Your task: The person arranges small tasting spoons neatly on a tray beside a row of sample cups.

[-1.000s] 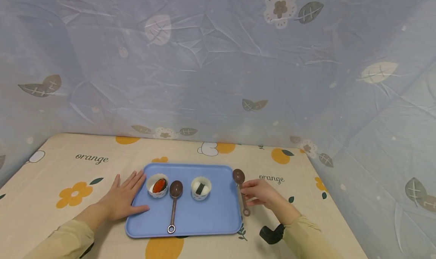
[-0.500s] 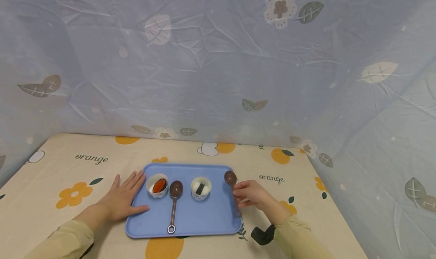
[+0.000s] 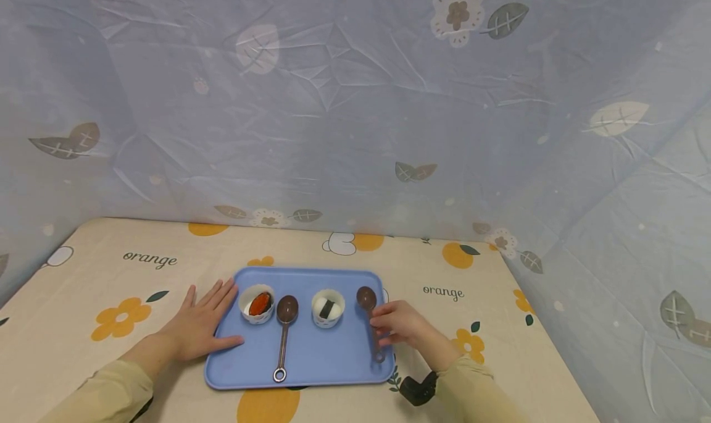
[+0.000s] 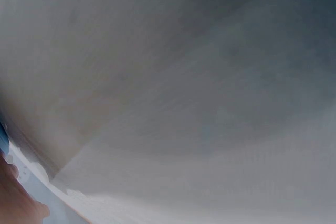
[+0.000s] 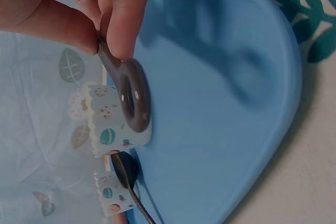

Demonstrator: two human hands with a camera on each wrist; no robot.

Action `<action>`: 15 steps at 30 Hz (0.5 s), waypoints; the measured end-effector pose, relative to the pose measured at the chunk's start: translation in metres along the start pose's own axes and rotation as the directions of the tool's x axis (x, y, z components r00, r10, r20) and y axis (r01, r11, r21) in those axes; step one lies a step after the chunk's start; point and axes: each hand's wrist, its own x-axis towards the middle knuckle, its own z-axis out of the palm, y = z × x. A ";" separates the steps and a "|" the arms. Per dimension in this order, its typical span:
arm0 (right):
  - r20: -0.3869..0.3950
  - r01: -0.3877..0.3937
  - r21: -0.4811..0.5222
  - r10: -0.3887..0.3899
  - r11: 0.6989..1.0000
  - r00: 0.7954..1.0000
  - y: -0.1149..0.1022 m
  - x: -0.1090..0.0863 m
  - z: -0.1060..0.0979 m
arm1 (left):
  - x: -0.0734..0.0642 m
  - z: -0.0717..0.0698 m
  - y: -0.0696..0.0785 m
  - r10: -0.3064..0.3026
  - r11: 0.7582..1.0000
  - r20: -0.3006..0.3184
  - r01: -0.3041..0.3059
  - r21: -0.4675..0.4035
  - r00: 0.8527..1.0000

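Observation:
My right hand (image 3: pixel 401 323) pinches the handle of a brown spoon (image 3: pixel 366 298) above the right end of a blue tray (image 3: pixel 302 367). In the right wrist view the ring end of this spoon (image 5: pixel 135 98) hangs over the tray, and its shadow falls on the blue surface. My left hand (image 3: pixel 197 324) lies with fingers spread on the tray's left edge, thumb over the rim. A second brown spoon (image 3: pixel 284 343) lies on the tray between two white paper cups. The left cup (image 3: pixel 250 313) holds an orange-topped sushi piece (image 3: pixel 260 304); the right cup (image 3: pixel 324 322) holds a white one with a black band (image 3: pixel 327 309).
A cream tablecloth (image 3: pixel 183 244) printed with oranges and flowers covers the table. Behind and to the right hangs a pale blue curtain (image 3: pixel 328 139) with leaf prints. A black device (image 3: pixel 418 391) sits under the right wrist.
My right hand has carried the spoon leftward, from beside the tray's right rim to over the tray. My left hand, the cups and the other spoon have stayed put.

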 end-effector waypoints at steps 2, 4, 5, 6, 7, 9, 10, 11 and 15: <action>0.003 -0.003 -0.006 0.003 1.000 1.000 0.001 0.001 0.002 | 0.000 -0.001 0.001 0.003 1.000 -0.007 -0.003 0.011 1.000; 0.010 -0.006 -0.010 0.006 1.000 1.000 0.002 0.002 0.004 | -0.001 -0.002 0.002 0.003 1.000 -0.007 -0.003 0.016 1.000; 0.012 -0.006 -0.010 0.006 1.000 1.000 0.002 0.002 0.005 | -0.001 -0.003 0.003 0.003 1.000 -0.006 -0.003 0.020 1.000; 0.014 -0.007 -0.012 0.007 1.000 1.000 0.002 0.002 0.006 | -0.001 -0.004 0.003 0.003 1.000 -0.003 -0.003 0.026 1.000; 0.016 -0.007 -0.014 0.007 1.000 1.000 0.002 0.002 0.007 | -0.001 -0.004 0.004 -0.001 1.000 0.003 0.001 0.030 1.000; 0.016 -0.007 -0.013 0.007 1.000 1.000 0.001 0.002 0.009 | -0.001 -0.005 0.004 -0.004 0.999 0.008 0.004 0.033 1.000; 0.015 -0.009 -0.011 0.010 1.000 1.000 0.001 0.002 0.010 | -0.001 -0.005 0.004 -0.005 0.999 0.007 0.005 0.035 1.000; 0.015 -0.009 -0.011 0.009 1.000 1.000 0.001 0.002 0.011 | -0.001 -0.005 0.004 -0.005 0.999 0.006 0.005 0.036 1.000; 0.015 -0.014 0.001 0.014 1.000 1.000 0.002 0.003 0.014 | -0.001 -0.004 0.004 -0.006 0.999 0.005 0.006 0.035 1.000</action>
